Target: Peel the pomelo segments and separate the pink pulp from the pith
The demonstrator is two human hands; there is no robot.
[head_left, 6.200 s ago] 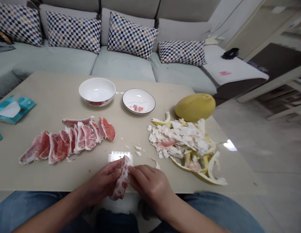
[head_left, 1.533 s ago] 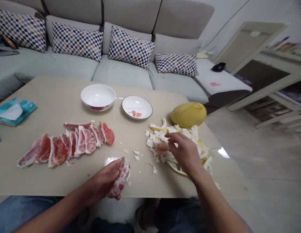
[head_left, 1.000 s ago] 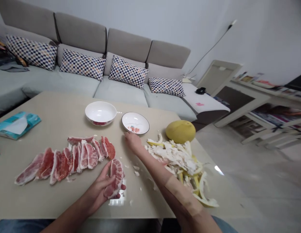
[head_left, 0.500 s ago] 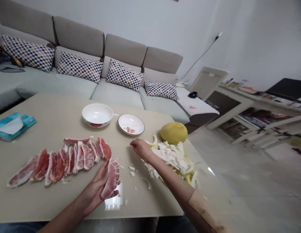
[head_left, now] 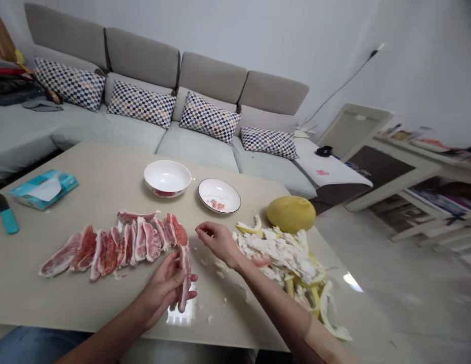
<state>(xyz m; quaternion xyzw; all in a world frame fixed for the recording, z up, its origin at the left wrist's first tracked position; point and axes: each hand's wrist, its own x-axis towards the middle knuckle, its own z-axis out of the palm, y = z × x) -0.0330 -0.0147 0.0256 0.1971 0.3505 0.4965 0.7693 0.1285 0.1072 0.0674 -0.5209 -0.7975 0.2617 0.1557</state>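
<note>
My left hand [head_left: 165, 288] is closed around a pink pomelo segment [head_left: 185, 278], which stands on edge between thumb and fingers. Up and to the right of it, my right hand [head_left: 217, 242] hovers over the table with its fingers curled into a pinch; whether anything tiny is between the tips I cannot make out. A row of pomelo segments [head_left: 113, 247] with white skin lies left of my hands. Beside my right forearm is a heap of white pith and yellow peel [head_left: 283, 255]. A whole yellow pomelo [head_left: 291, 214] rests behind that heap.
A white bowl [head_left: 167, 177] and a dark-rimmed plate [head_left: 220, 194] with small red bits stand farther back on the table [head_left: 102, 174]. At the left are a blue tissue pack [head_left: 43, 188] and a teal-handled knife [head_left: 8, 217]. A sofa [head_left: 197, 149] borders the table's far side.
My left hand has turned the segment from its broad face to its narrow edge. My right hand has come closer to it. The view has swung left, bringing in the knife.
</note>
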